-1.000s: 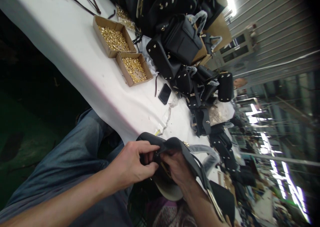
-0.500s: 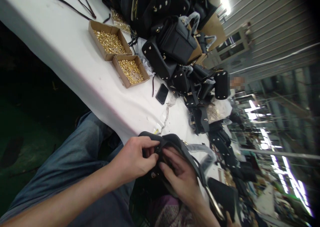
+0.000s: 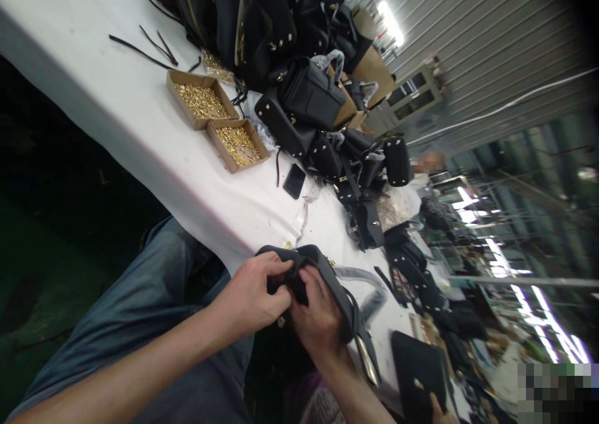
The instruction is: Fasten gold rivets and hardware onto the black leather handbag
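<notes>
A black handbag point(image 3: 322, 265) with a plastic-wrapped handle point(image 3: 369, 284) rests at the near table edge, over my lap. My left hand point(image 3: 257, 290) pinches the bag's dark edge between thumb and fingers. Close beside it, my right hand point(image 3: 318, 312) reaches into the bag's opening, its fingers bent round the dark material near my left fingertips. Whatever small piece may lie between the fingertips is hidden. A metal fitting point(image 3: 281, 321) shows just below my left hand.
Two cardboard boxes of gold-coloured hardware point(image 3: 189, 121) point(image 3: 229, 162) stand on the white table point(image 3: 154, 125). A phone point(image 3: 294, 181) lies to their right. Black bags point(image 3: 311, 93) are heaped behind. Another person's hand point(image 3: 440, 411) touches a black bag point(image 3: 418, 368) at lower right.
My right hand has shifted left and its fingers have curled closer to my left hand. The bag has tilted slightly. The view has turned a little.
</notes>
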### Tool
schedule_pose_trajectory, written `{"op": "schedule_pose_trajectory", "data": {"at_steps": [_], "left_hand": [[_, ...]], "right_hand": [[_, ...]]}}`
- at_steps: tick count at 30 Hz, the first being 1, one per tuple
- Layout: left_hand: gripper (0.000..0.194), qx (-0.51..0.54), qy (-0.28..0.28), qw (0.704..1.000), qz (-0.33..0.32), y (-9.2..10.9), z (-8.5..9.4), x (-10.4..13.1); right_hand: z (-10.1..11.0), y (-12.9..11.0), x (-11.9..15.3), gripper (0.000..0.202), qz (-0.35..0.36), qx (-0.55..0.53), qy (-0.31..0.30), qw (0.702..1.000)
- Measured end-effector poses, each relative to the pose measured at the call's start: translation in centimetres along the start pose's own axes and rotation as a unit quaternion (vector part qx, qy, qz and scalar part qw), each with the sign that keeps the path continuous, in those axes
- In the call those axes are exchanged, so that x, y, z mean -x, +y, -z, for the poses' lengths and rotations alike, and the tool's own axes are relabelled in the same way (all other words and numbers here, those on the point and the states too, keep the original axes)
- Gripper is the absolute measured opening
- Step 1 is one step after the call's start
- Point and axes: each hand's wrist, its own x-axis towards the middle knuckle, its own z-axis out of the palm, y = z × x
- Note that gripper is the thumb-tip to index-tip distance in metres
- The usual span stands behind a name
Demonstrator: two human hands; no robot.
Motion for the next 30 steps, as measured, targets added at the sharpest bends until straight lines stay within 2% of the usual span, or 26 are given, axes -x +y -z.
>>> {"op": "schedule_pose_trajectory", "data": {"at_steps": [6, 14, 16, 19, 24, 28, 30], "left_hand": [[0.021, -0.002, -0.003, 1.0, -0.01, 0.0, 0.0, 0.3], [0.025, -0.046, -0.006, 0.999, -0.025, -0.2, 0.1, 0.5], [0.025, -0.07, 0.006, 0.997, -0.018, -0.2, 0.1, 0.4], [0.023, -0.105, 0.033, 0.994, 0.001, 0.0, -0.1, 0.1], [0.015, -0.154, 0.05, 0.987, 0.016, 0.5, -0.8, 0.1], [0.021, -0.161, 0.072, 0.984, 0.0, 0.4, -1.1, 0.7], [0.027, -0.173, 0.084, 0.981, 0.002, 0.4, -1.2, 1.0]], "right_hand": [[-0.3, 0.1, -0.5, 0.037, 0.088, 0.054, 0.074, 0.992], [-1.2, 1.3, -0.6, 0.029, 0.097, 0.017, 0.06, 0.993], [-0.8, 1.0, -1.0, 0.027, 0.074, -0.014, 0.05, 0.996], [0.1, 0.1, -1.3, 0.028, -0.01, -0.079, 0.035, 0.996], [0.1, -0.9, -0.3, 0.034, -0.171, -0.202, 0.065, 0.962], [-0.7, -1.2, 0.2, 0.032, -0.212, -0.272, 0.096, 0.934], [-0.6, -1.2, 0.0, 0.029, -0.205, -0.263, 0.102, 0.937]]}}
